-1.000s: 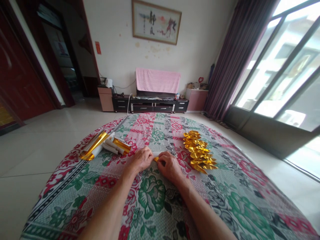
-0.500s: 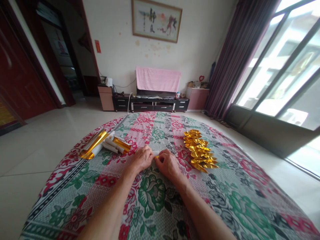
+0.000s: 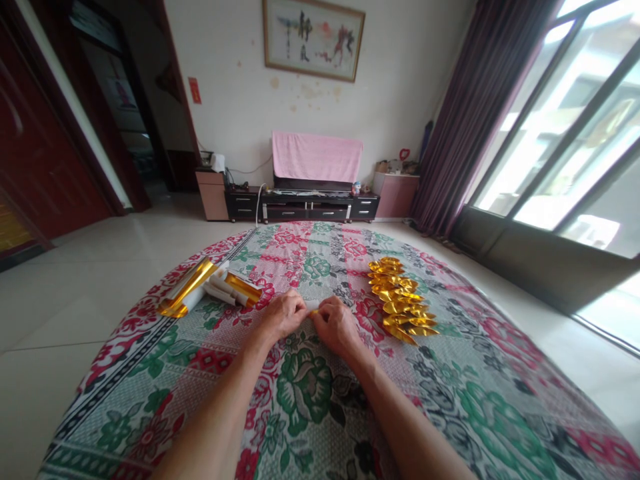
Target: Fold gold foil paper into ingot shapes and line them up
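One flowered cloth [image 3: 305, 393], wide and round at its far edge, lay under all the work. Beyond it, near the wall, stood a black cabinet [image 3: 330, 213]; its drawers [image 3: 365, 205] were closed, so what they kept inside I could not tell. On the left part of the cloth were white sheets [image 3: 193, 283] with a gold face, loosely rolled, and the left hand was the nearer one to them. On the right part lay gold pieces [image 3: 400, 297], folded and pointed, overlapping in a row which ran away from the person; to these the right hand was nearer, but well apart.

The left hand [image 3: 286, 313] and the right hand [image 3: 337, 325] were close together in the middle, both with fingers narrow, pinching one small paper [image 3: 313, 305] from its two sides. This paper was just between the fingertips, neither hand nearer than the other. Its visible part was white, with a very small bit of gold below, and its long axis seemed to go from left to right, across the person. How far it continued under the fingers, I could not see.
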